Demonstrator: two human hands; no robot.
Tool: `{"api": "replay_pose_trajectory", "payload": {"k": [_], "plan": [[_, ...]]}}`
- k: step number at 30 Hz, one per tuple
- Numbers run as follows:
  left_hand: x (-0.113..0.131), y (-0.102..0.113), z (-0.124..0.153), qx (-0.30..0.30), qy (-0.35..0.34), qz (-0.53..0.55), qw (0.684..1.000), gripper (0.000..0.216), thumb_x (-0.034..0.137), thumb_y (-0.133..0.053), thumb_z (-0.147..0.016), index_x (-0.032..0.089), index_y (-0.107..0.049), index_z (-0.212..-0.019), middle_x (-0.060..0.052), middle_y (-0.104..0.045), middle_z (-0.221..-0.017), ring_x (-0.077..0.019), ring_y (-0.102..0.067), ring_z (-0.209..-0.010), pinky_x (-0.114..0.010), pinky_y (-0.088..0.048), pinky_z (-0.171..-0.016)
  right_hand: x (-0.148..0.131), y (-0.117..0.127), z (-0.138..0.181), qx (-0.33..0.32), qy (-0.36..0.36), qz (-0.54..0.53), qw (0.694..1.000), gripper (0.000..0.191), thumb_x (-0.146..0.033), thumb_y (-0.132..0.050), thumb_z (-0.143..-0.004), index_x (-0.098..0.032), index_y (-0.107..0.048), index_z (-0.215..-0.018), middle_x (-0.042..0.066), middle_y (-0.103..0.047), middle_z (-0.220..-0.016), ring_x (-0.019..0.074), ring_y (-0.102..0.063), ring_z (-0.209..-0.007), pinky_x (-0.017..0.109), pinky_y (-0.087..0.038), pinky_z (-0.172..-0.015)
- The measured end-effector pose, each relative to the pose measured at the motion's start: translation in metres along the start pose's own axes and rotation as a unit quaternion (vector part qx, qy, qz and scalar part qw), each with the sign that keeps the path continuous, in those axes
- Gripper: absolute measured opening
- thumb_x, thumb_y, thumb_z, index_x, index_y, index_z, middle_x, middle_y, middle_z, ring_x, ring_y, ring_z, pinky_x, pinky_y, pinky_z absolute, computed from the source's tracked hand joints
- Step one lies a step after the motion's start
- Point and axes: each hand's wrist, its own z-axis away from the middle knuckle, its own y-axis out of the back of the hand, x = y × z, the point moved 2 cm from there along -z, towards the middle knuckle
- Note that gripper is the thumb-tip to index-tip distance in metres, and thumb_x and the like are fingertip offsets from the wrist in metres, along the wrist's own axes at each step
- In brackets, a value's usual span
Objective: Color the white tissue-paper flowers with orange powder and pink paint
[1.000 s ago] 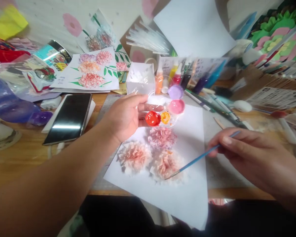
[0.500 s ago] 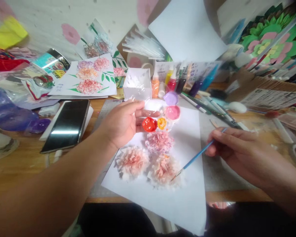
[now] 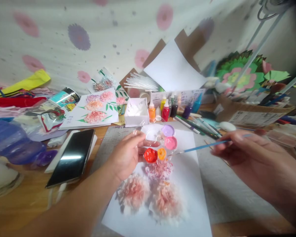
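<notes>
My left hand (image 3: 130, 154) is closed on the rim of a clear paint palette (image 3: 151, 135) and holds it above the paper. Its wells carry red paint (image 3: 150, 155), orange paint (image 3: 161, 153), pink paint (image 3: 171, 143) and lilac paint (image 3: 168, 130). A thin blue paintbrush (image 3: 204, 146) is pinched in my right hand (image 3: 239, 144), its tip beside the palette's right edge. Below lie three ruffled paper flowers on a white sheet (image 3: 194, 197): a pink-purple flower (image 3: 159, 169), a pale flower at left (image 3: 133, 192) and another pale flower (image 3: 165, 200) with an orange touch at its top.
Paint bottles (image 3: 165, 112) stand behind the palette beside a white box (image 3: 136, 113). A phone (image 3: 72, 158) lies at left, near a flower picture (image 3: 95, 110). Several pens (image 3: 204, 126) and a cardboard box (image 3: 251, 112) are at right.
The brush has lifted from the lower right flower and swung up to the palette's right edge. The camera view has tilted upward, showing more wall. My left hand still holds the palette.
</notes>
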Motion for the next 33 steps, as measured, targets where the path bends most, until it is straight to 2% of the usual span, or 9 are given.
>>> {"api": "replay_pose_trajectory", "payload": {"k": [7,17,24,27,33], "plan": [[0.000,-0.002,0.001,0.002,0.005,-0.011,1.000,0.010,0.020,-0.054,-0.090,0.020,-0.048,-0.082,-0.014,-0.076,-0.077,-0.0196,-0.068,-0.058,-0.028,-0.053,-0.049,0.000,-0.002,0.007,-0.041,0.111,0.017,0.993,0.026,-0.044,-0.089,-0.056,-0.023,-0.075,-0.064,0.001,-0.072,-0.067,0.0127,-0.069,-0.063,0.020,-0.059,-0.064],[0.000,-0.007,0.002,0.009,0.003,-0.003,1.000,0.012,0.020,-0.054,-0.090,0.019,-0.047,-0.079,-0.013,-0.076,-0.077,-0.0162,-0.064,-0.050,-0.026,-0.050,-0.047,0.004,-0.012,0.012,-0.108,0.156,0.038,0.981,0.012,-0.037,-0.084,-0.068,-0.027,-0.079,-0.070,-0.001,-0.074,-0.069,0.0113,-0.072,-0.066,0.017,-0.059,-0.065],[-0.001,-0.007,0.002,0.001,0.000,0.000,1.000,0.008,0.019,-0.053,-0.089,0.019,-0.048,-0.083,-0.015,-0.076,-0.077,-0.0194,-0.068,-0.056,-0.029,-0.052,-0.051,0.010,-0.016,0.015,-0.143,0.177,0.097,0.969,0.010,-0.042,-0.082,-0.071,-0.033,-0.080,-0.075,-0.002,-0.078,-0.074,0.0115,-0.073,-0.071,0.017,-0.059,-0.069],[-0.001,-0.007,0.002,-0.010,-0.001,0.001,1.000,0.010,0.019,-0.052,-0.090,0.019,-0.047,-0.082,-0.015,-0.076,-0.076,-0.0179,-0.066,-0.051,-0.028,-0.051,-0.050,0.011,-0.016,0.015,-0.141,0.180,0.128,0.965,0.011,-0.043,-0.082,-0.070,-0.033,-0.080,-0.075,-0.001,-0.079,-0.074,0.0116,-0.073,-0.072,0.016,-0.058,-0.069],[0.001,-0.007,0.000,0.006,0.003,0.007,1.000,0.014,0.016,-0.053,-0.087,0.019,-0.046,-0.075,-0.012,-0.073,-0.070,-0.0198,-0.067,-0.054,-0.028,-0.050,-0.049,0.003,-0.002,0.013,-0.099,0.124,0.053,0.986,0.016,-0.041,-0.087,-0.062,-0.029,-0.078,-0.069,0.001,-0.075,-0.067,0.0161,-0.071,-0.062,0.027,-0.060,-0.063]]}}
